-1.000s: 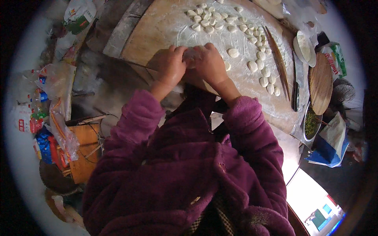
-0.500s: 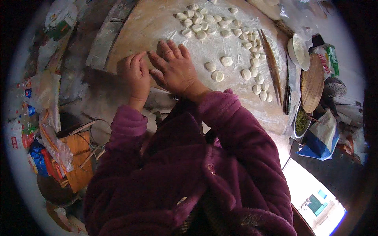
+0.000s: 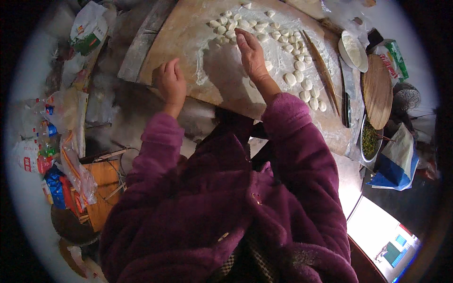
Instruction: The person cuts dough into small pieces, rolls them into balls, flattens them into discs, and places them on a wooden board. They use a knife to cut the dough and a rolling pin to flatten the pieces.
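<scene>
On a floured wooden board [image 3: 203, 28] lie several small pale dough pieces [image 3: 289, 79], spread in clusters over its far and right parts. Over the board's middle is my right hand [image 3: 253, 54], turned on edge, its fingers stretched out toward the far cluster; I see nothing in it. I cannot tell whether it touches the dough pieces beside it. My left hand [image 3: 171, 85] hovers at the board's near left edge, fingers loosely bent and apart from the thumb, with nothing visible in it. Right of the pieces lies a tapered wooden rolling pin [image 3: 322, 70].
A knife [image 3: 348, 101] lies along the board's right side. Beyond it are a white bowl of flour [image 3: 354, 53], a round wooden lid [image 3: 376, 94], a bowl of chopped greens [image 3: 369, 140] and a blue-and-white bag [image 3: 398, 162]. Plastic bags [image 3: 78, 170] are at the left.
My right hand has moved away from my left, rightward and farther over the board, and turned on edge. My left hand stays near the left edge, its fingers more bent. The view has shifted slightly.
</scene>
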A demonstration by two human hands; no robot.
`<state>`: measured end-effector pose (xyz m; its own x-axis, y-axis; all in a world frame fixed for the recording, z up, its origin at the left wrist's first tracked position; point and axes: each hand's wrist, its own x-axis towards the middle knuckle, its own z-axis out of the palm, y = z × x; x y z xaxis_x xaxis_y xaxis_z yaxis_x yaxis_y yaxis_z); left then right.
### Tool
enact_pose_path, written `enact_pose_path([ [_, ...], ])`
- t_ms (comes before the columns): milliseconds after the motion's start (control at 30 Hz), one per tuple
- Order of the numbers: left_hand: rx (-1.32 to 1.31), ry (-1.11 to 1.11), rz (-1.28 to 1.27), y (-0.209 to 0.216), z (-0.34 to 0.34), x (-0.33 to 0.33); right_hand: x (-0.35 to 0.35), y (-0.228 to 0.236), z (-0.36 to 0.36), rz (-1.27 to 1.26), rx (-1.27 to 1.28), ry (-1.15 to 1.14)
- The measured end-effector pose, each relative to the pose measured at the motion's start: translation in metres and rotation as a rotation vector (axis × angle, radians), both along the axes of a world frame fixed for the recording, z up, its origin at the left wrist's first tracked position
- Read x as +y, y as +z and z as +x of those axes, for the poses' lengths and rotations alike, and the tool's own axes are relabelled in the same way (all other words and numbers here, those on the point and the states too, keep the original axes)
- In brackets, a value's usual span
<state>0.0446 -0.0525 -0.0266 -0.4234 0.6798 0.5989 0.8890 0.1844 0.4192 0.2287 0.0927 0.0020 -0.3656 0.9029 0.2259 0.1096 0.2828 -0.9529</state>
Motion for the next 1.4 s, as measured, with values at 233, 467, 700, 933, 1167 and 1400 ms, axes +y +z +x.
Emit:
enact_pose_path([
  [233,-0.982,-0.423,-0.021,0.038,0.054,0.005,-0.022,0.001,-0.036,-0.913,0.817,0.372],
  [467,-1.456,-0.483,-0.308,0.035,0.053,0.023,-0.020,-0.014,-0.025,-0.462,0.331,0.085],
  [700,-0.082,-0.346,-0.295,0.031,0.028,0.036,0.000,0.005,0.043,-0.111,0.234,-0.161],
  [933,0.188,-0.343,-0.393,0.017,0.058,0.071,-0.020,0.000,0.038,0.735,-0.702,-0.028],
  [1167,0.293,-0.308,-0.463,-0.007,0.061,0.075,-0.043,-0.014,0.032,0.822,-0.879,0.082],
  [1400,0.003,-0.326,-0.290,0.012,0.047,0.071,-0.055,-0.008,0.079,0.765,-0.694,0.177],
])
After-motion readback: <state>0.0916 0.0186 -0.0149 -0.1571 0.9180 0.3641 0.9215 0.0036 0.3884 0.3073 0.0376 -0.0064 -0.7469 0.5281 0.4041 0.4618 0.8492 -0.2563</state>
